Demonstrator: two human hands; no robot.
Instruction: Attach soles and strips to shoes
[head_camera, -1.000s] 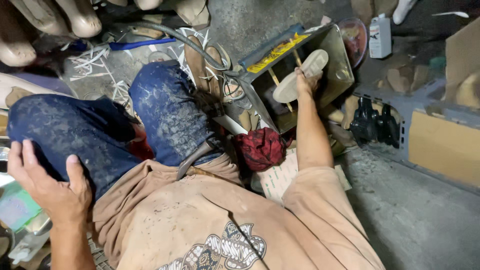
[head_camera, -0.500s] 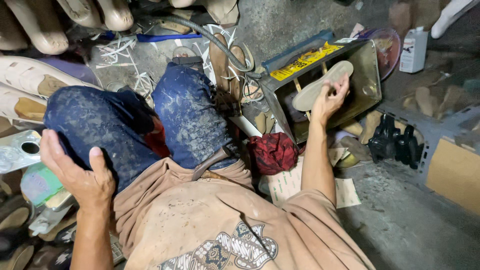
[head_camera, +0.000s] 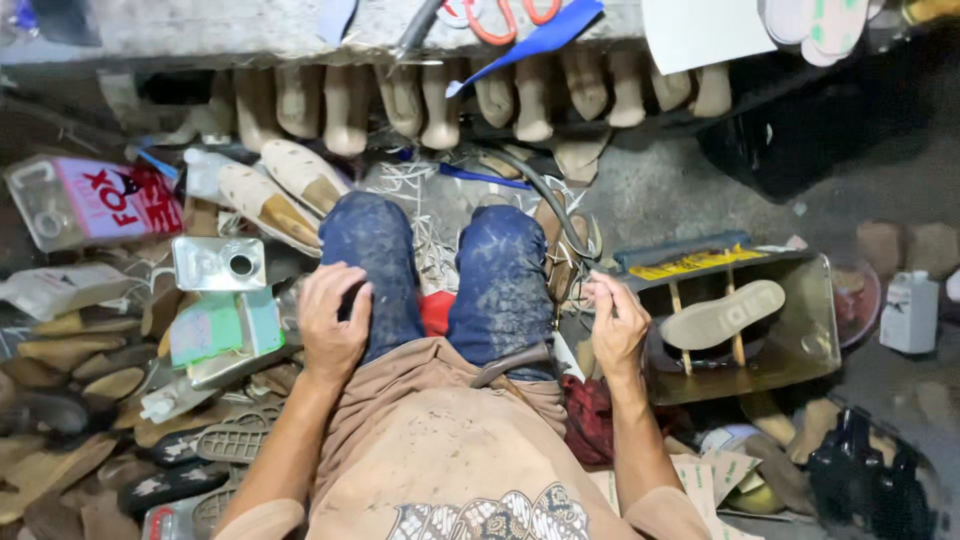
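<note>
I sit on the floor with my knees in blue jeans (head_camera: 500, 280) in front of me. My left hand (head_camera: 333, 318) rests flat on my left thigh, fingers spread, holding nothing. Beside my right knee hovers my right hand (head_camera: 617, 322), fingers loosely curled and empty. Just right of it stands a metal box heater (head_camera: 800, 350) with a pale shoe sole (head_camera: 722, 314) lying on its wooden rods. The right hand is apart from the sole.
A row of wooden shoe lasts (head_camera: 470, 100) lines the shelf edge ahead. Tin cans (head_camera: 218, 262), soles and shoe parts (head_camera: 110, 400) crowd the left. A red cloth (head_camera: 588, 412) lies by my right hip, a white bottle (head_camera: 910, 312) and dark bottles (head_camera: 870, 480) to the right.
My right hand let go of the sole in the metal box and drew back beside my knee. My left hand came down onto my left thigh. My head turned forward.
</note>
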